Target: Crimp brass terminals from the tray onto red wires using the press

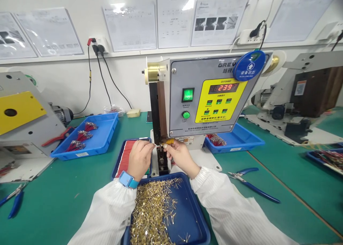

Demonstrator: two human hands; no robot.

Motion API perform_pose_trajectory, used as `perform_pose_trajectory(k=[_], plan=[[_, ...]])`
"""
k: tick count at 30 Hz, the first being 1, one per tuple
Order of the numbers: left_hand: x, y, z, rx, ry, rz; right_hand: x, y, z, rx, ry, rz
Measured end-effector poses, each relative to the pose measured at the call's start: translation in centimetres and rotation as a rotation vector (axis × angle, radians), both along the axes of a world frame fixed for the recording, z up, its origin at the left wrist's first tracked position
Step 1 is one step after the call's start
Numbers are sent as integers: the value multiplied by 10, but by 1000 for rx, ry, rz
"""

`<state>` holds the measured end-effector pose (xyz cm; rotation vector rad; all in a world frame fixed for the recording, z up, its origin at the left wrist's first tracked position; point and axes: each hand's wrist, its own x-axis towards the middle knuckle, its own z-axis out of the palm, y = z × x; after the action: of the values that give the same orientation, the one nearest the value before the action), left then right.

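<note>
My left hand (pixel 138 159), with a blue watch on the wrist, pinches the end of a thin wire (pixel 157 145) at the crimping machine's (pixel 182 105) die (pixel 162 155). Opposite it, my right hand (pixel 182 155) is closed at the fingertips around a small metal terminal, mostly hidden by the fingers; a yellow finger cot covers one fingertip. The two pinches nearly meet in front of the die. Under my left hand lies a tray of red wires (pixel 125 155). Below both hands sits a blue tray (pixel 197 216) with a heap of loose gold-coloured terminals (pixel 152 209).
Blue bins with bundled red wires stand at left (pixel 99 137) and behind the machine at right (pixel 241 141). Blue-handled pliers (pixel 254 187) lie right, cutters (pixel 16 200) far left. Neighbouring machines (pixel 21 112) flank the green bench. The display reads 239.
</note>
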<state>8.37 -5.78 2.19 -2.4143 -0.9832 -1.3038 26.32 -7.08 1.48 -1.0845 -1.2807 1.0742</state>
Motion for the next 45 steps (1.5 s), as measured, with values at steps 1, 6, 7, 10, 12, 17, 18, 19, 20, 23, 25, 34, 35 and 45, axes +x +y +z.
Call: perform_pose_trajectory(k=[1, 6, 7, 10, 12, 17, 18, 19, 20, 23, 25, 34, 35, 45], plan=[[0, 0, 0, -2, 0, -2, 0, 0, 0, -2, 4, 0], [1, 1, -1, -21, 23, -4, -1, -1, 0, -8, 6, -2], [1, 1, -1, -20, 27, -3, -1, 0, 0, -9, 5, -3], [1, 1, -1, -18, 36, -3, 0, 0, -2, -12, -1, -4], [1, 0, -1, -22, 39, -3, 0, 0, -2, -13, -8, -5], [1, -1, 0, -37, 30, -2, -1, 0, -1, -19, 3, -14], [1, -1, 0, -38, 29, -2, -1, 0, -1, -18, 7, -18], [1, -1, 0, -37, 26, 0, -2, 0, -1, -17, 9, -27], [1, 0, 0, -36, 21, 3, -3, 0, -2, -15, 6, -40], [0, 0, -2, -31, 5, 12, -6, -2, -5, 16, -47, -97], [0, 1, -2, -33, 7, 20, -7, -3, -7, 61, -103, -131], [0, 2, -2, -23, 32, 23, -10, -8, -5, 139, -220, -208], [0, 2, -2, -23, 34, 24, -10, -8, -6, 145, -221, -210], [-1, 3, -2, -41, 25, 17, -3, -9, 6, 133, -298, -221]])
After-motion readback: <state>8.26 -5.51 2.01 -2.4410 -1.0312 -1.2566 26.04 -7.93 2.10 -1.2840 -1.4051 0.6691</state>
